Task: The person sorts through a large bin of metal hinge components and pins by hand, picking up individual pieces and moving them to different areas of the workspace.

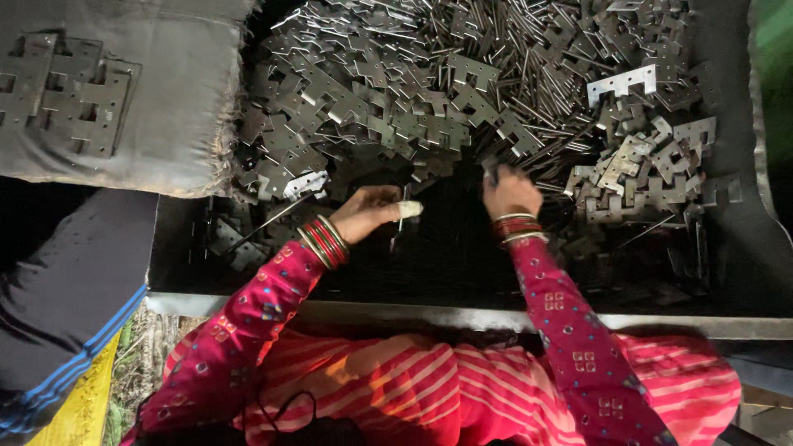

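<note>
A big heap of grey metal hinge plates (388, 107) mixed with thin pins (529, 91) fills a dark tray. My left hand (372, 213), with red bangles at the wrist and white tape on one fingertip, is closed on a thin metal piece (401, 225) over the tray's bare dark floor. My right hand (510, 192), also with bangles, reaches to the near edge of the heap. Its fingertips are pinched on a small dark metal piece (492, 172). Both sleeves are pink with a printed pattern.
The tray's metal front rim (413, 314) runs across in front of me. A grey cushion (173, 124) at the upper left carries a few stacked hinge plates (70, 95). Another person's dark clothing with blue stripes (66, 289) is at the left.
</note>
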